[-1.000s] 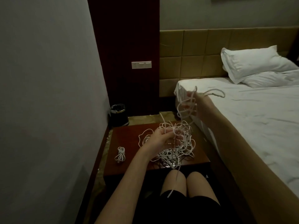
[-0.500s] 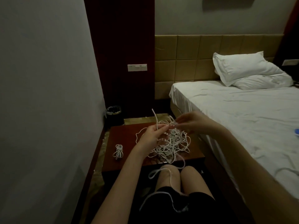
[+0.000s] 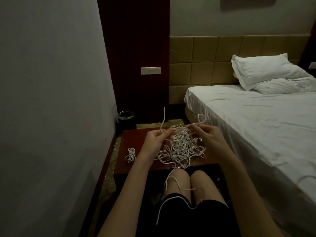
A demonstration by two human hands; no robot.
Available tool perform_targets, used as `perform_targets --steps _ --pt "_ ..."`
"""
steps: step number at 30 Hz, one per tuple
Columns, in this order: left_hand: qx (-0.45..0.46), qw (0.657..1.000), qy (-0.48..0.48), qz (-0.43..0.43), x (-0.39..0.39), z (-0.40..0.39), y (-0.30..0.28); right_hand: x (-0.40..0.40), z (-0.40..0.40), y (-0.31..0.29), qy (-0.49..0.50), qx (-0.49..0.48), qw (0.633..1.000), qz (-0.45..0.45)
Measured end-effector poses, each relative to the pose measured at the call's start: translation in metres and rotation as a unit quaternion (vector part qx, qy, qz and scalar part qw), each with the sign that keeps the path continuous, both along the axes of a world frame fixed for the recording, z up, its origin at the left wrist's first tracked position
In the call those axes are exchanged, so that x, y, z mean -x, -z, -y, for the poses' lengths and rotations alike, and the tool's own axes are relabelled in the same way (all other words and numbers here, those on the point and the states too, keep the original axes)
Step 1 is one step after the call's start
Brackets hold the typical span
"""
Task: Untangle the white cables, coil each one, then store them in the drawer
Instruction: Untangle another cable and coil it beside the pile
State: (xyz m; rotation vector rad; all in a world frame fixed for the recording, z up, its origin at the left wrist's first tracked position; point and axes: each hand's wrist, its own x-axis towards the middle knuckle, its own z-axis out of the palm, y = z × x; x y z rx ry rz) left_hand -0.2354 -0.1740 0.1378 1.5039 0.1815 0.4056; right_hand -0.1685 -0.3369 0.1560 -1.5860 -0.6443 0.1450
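Head view, looking down: at frame centre the tangle of white cables [image 3: 181, 147] lies heaped on the reddish bench [image 3: 136, 142]. The left hand [image 3: 156, 141] pinches a strand whose free end [image 3: 163, 117] sticks upward, fingers curled round it; the right hand [image 3: 209, 137] pinches a small loop [image 3: 201, 118] lifted off the heap, probably to spread the knot apart. One coiled cable [image 3: 130, 154] rests apart at the bench's left side, likely kept clear of the mess. A loose length [image 3: 172, 185] spills over the near edge onto the knees. Wall at left and bed [image 3: 256, 127] at right hem the bench in; open room lies upward. No drawer shows.
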Motion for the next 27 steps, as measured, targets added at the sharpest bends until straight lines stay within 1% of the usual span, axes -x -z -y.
perform_targets --steps 3,5,7,8,9,10,11,12,13,15,16,20,25,27 --pt "-0.039 0.999 0.016 -0.033 0.01 -0.006 0.004 0.005 -0.002 0.008 -0.002 -0.055 0.997 -0.054" --pt "-0.117 0.99 0.008 -0.081 0.015 -0.011 0.003 0.008 -0.003 0.013 -0.018 -0.059 0.996 -0.071" --pt "-0.216 0.967 -0.07 -0.115 0.015 -0.015 0.002 0.011 -0.004 0.015 -0.028 -0.051 0.996 -0.061" --pt "-0.245 0.955 -0.123 -0.117 0.015 -0.014 0.0 0.011 -0.006 0.016 -0.026 -0.049 0.997 -0.047" --pt "-0.268 0.943 -0.171 -0.098 0.015 -0.011 -0.001 0.013 -0.007 0.017 -0.019 -0.048 0.998 -0.034" --pt "-0.286 0.936 -0.199 -0.054 0.017 -0.006 -0.002 0.015 -0.009 0.017 -0.007 -0.049 0.999 -0.02" --pt "-0.299 0.934 -0.196 -0.004 0.016 0.0 -0.003 0.017 -0.01 0.018 0.005 -0.052 0.999 -0.007" --pt "-0.302 0.938 -0.169 0.032 0.015 0.006 -0.005 0.019 -0.011 0.019 0.013 -0.054 0.998 0.006" --pt "-0.29 0.948 -0.12 0.05 0.014 0.011 -0.007 0.022 -0.012 0.02 0.013 -0.054 0.998 0.018" --pt "-0.248 0.968 -0.022 0.042 0.012 0.019 -0.01 0.03 -0.014 0.024 0.004 -0.059 0.998 0.035" --pt "-0.236 0.971 0.004 0.029 0.011 0.02 -0.01 0.034 -0.014 0.027 0.005 -0.062 0.997 0.041" --pt "-0.21 0.977 0.028 0.013 0.012 0.021 -0.003 0.042 -0.011 0.036 0.012 -0.064 0.997 0.039" --pt "-0.117 0.991 0.06 0.006 0.014 0.028 0.001 0.04 -0.006 0.04 0.018 -0.066 0.998 0.017" --pt "-0.069 0.995 0.073 -0.001 0.013 0.032 0.004 0.041 -0.002 0.042 0.007 -0.08 0.996 -0.026"
